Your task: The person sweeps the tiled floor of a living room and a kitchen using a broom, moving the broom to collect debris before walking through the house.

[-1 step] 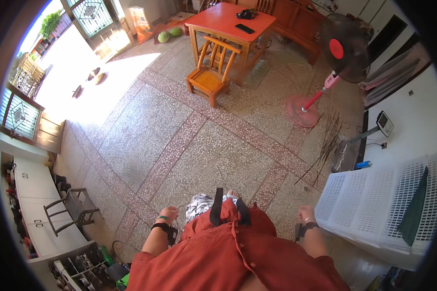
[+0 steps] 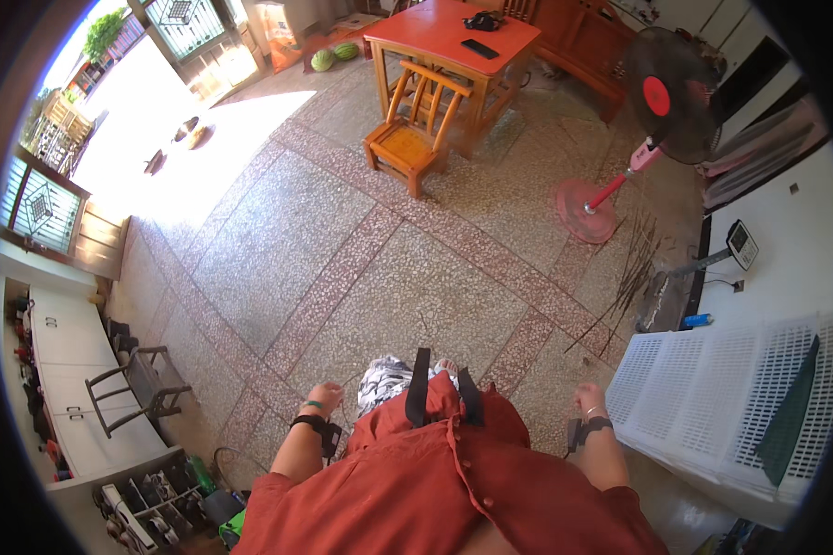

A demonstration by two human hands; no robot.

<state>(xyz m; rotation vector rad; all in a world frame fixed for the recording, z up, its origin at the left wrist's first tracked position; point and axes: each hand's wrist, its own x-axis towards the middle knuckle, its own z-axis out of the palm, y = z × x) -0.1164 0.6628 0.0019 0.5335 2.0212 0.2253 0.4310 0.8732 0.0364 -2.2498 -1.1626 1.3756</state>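
My left hand (image 2: 324, 399) hangs in front of my body at the left, its fingers loosely curled, with nothing visible in it. A green band circles that wrist, and a black strap with a small dark device sits on the forearm. On the other side my right hand (image 2: 590, 400) is also loosely curled and holds nothing I can see. A thin bracelet and another black strap are on that arm. Nearest to the right hand is a white perforated plastic crate (image 2: 631, 370). Neither hand touches anything.
Ahead are a wooden chair (image 2: 407, 146), a red-topped table (image 2: 426, 32), a standing fan (image 2: 588, 211) and thin sticks (image 2: 631, 277) on the floor. A small dark-framed chair (image 2: 162, 402) and white cabinets (image 2: 69, 370) stand left. Watermelons (image 2: 323, 60) lie by the sunlit doorway.
The room has shifted slightly rightward in the view. Both my hands appear slightly higher in the picture, still loosely curled. Nothing has been picked up or put down.
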